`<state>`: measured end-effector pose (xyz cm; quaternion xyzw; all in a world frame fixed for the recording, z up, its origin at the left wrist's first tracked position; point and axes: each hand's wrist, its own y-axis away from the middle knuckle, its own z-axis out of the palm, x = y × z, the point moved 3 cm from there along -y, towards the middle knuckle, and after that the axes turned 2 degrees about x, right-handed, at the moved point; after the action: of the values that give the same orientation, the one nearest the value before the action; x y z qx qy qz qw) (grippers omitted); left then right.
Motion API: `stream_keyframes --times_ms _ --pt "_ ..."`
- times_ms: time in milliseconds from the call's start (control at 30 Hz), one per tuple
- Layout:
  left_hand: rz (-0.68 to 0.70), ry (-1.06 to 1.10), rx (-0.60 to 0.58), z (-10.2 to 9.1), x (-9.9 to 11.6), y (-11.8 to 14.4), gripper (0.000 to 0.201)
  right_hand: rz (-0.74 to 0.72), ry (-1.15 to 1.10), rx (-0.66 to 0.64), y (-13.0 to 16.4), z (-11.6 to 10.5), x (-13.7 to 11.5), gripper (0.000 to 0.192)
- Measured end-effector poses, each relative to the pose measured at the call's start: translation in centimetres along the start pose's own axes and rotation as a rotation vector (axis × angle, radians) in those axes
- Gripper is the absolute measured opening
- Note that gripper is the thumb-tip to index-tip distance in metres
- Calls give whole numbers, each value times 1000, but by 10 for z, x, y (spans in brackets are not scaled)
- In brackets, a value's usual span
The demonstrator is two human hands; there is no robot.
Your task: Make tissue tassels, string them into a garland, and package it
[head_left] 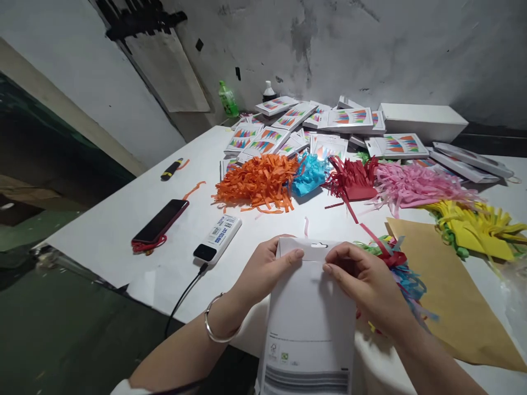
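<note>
In the head view, both hands held a white packet (308, 323) at the lower centre of the frame, its back side up, above the near edge of the desk (123, 230). The left hand (263, 271) gripped the upper left corner, thumb on top. The right hand (366, 280) was closed on the upper right part, thumb pressing near the flap (310, 249) with its hanging hole. Under the right hand lay a mixed bundle of coloured fringe (405, 274), partly hidden.

To close the flap well, I judged that both thumbs should press along the fold line evenly, from the centre toward the corners, while the fingers supported the packet from below so it did not bend.

In the middle of the frame lay fringe piles: orange (257, 184), blue (308, 173), red (352, 178), pink (411, 184), yellow (477, 222). Finished packets (346, 118) were stacked at the upper centre. A brown sheet (448, 291) lay at right. A phone (160, 221) and a power bank (218, 237) lay at left.
</note>
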<state>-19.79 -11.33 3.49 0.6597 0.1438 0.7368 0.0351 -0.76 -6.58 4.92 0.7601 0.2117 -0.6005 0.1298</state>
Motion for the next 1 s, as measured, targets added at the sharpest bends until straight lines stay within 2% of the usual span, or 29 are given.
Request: stream_keyframes --times_ms 267,533,667,800,833,867,1000 --pt "-16 17 -23 5 0 0 36 -98 165 47 4 -1 -3 6" --pt "5 0 -60 11 2 0 32 -277 399 220 10 6 -6 9" --pt "-9 14 -65 13 2 1 32 -287 502 300 13 6 1 4" --pt "-34 67 -58 13 2 1 35 -304 649 504 12 -3 10 64" --pt "-36 78 -62 14 2 2 35 -317 649 497 11 -3 12 71" --pt "-35 84 -69 14 2 2 35 -318 627 456 9 -3 14 70" --pt "-23 107 -110 16 4 2 32 -186 451 278 1 -2 19 42"
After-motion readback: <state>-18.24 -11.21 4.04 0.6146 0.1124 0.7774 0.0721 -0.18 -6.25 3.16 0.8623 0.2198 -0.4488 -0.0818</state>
